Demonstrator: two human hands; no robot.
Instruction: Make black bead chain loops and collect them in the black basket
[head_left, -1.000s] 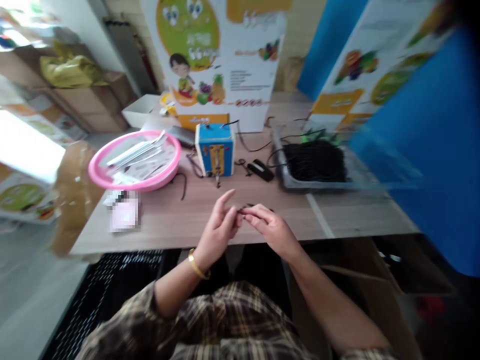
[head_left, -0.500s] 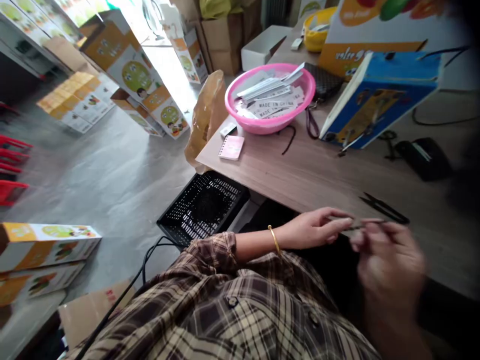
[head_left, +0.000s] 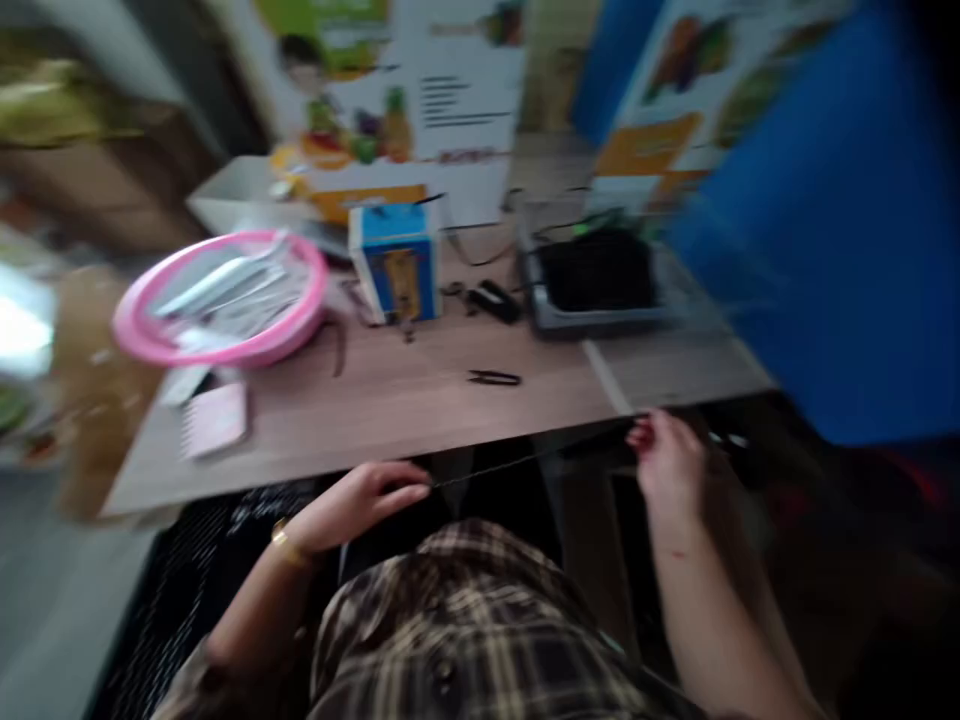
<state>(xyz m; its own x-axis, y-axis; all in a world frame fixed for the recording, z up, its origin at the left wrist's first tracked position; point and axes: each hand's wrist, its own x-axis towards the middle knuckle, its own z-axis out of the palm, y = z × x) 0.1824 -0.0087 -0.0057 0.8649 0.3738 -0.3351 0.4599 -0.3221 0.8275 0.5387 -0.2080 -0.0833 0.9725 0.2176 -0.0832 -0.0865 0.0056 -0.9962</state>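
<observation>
Two hands, close together a second ago, now stand well apart. The left hand (head_left: 364,502), fingers bent, pinches a thin dark cord (head_left: 487,470) at the fingertips; the right hand (head_left: 671,462), fingers curled, pinches it farther along. The cord stretches straight near the table (head_left: 405,405)'s front edge. Carton (head_left: 465,180) lettering is blurred, unreadable.
</observation>
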